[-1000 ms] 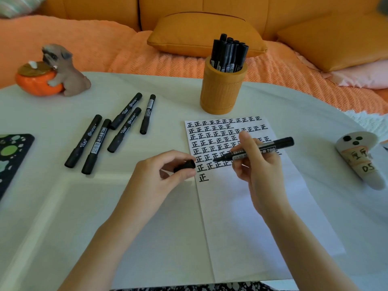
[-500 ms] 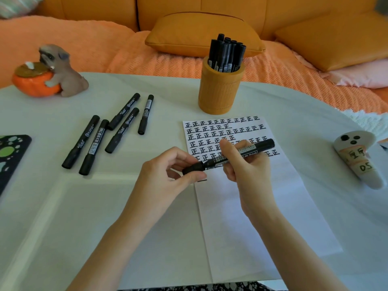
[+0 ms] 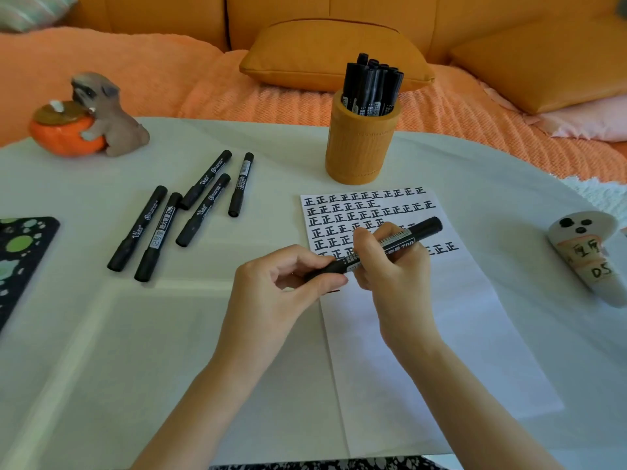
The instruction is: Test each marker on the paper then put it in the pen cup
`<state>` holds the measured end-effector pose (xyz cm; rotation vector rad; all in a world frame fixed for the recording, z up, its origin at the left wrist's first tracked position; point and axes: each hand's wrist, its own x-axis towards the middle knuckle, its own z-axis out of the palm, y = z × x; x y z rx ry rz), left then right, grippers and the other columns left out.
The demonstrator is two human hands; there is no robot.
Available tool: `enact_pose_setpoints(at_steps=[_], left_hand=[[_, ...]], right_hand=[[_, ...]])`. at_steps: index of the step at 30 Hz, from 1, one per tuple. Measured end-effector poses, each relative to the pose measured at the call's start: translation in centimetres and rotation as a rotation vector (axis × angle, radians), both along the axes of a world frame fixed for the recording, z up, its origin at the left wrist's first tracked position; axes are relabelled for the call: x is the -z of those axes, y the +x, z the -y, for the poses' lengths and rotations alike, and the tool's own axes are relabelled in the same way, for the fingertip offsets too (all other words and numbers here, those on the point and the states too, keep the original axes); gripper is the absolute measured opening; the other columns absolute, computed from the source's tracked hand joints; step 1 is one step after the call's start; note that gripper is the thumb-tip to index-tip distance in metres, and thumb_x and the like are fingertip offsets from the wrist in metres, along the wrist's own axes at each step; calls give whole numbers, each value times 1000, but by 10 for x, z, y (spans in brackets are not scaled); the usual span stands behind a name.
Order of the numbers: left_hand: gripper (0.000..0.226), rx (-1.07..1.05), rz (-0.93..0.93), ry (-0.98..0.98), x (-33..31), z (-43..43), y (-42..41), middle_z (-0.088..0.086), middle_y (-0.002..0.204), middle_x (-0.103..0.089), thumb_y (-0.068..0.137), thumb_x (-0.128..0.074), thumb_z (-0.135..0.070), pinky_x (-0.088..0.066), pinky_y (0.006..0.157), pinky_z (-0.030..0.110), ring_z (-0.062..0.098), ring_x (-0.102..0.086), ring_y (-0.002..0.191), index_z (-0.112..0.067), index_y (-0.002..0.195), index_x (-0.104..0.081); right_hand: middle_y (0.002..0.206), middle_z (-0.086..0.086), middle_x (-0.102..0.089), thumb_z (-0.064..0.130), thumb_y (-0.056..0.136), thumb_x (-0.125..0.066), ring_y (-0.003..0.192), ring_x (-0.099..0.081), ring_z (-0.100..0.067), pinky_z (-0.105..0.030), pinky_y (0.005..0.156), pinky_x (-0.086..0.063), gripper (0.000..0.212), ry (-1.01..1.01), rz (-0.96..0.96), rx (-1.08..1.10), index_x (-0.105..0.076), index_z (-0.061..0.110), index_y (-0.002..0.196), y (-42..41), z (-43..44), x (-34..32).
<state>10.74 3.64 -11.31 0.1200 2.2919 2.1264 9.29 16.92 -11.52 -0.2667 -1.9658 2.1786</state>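
Your left hand (image 3: 278, 283) pinches the near end of the marker (image 3: 424, 228) between thumb and forefinger, and your right hand (image 3: 390, 266) curls round its barrel. The paper (image 3: 441, 317) lies under your fingers. Five loose markers (image 3: 203, 205) lie left of them, and the pen cup (image 3: 361, 147) stands beyond.

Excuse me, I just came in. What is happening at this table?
A person holds one black marker over the white sheet of paper: the right hand grips its barrel, the left hand pinches its cap end. Rows of black test marks fill the paper's top. Five more black markers lie on the white table at left; the orange pen cup behind the paper holds several others.
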Motion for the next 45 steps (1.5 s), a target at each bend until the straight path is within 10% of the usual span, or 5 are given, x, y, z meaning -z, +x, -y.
enact_pose_setpoints(at_steps=[9, 16, 29, 37, 45], left_hand=[[14, 21, -22, -27, -3, -1, -2, -9, 75, -75, 71, -77, -10, -49, 67, 13, 2, -65, 62, -19, 82, -75], [11, -65, -89, -146, -2, 4, -7, -12, 82, -73, 81, -69, -17, -47, 69, 10, 7, -67, 79, -24, 89, -72], [13, -86, -110, -149, -5, 3, -19, -17, 57, -60, 84, -64, -25, -40, 56, 8, 1, -55, 59, -21, 71, -64], [35, -70, -89, -131, -2, 8, -27, -11, 64, -61, 85, -54, -50, -38, 56, 13, 2, -47, 58, -18, 82, -69], [16, -82, -39, -192, 4, 9, -32, -13, 64, -61, 89, -56, -29, -39, 57, 11, 0, -50, 58, -22, 83, -69]], right_hand=[[45, 3, -25, 6, 90, -59, 46, -21, -16, -27, 47, -19, 47, -11, 18, -33, -31, 9, 52, -1, 1, -4], [41, -4, -44, 68, 66, -52, 39, -39, -14, -18, 42, -33, 65, 196, 281, -217, -58, 4, 57, 1, -5, -14], [97, 2, -55, 13, 81, -68, 73, -44, -1, -31, 63, -50, 17, 920, -516, -149, -67, 9, 98, -13, -18, 8], [84, 3, -62, 11, 85, -69, 65, -56, -10, -15, 60, -41, 11, 664, -430, 41, -61, 12, 92, -46, -27, -13], [81, 4, -54, 11, 88, -61, 69, -60, -27, -43, 62, -53, 33, 425, -566, 320, -45, 11, 117, -127, -40, -55]])
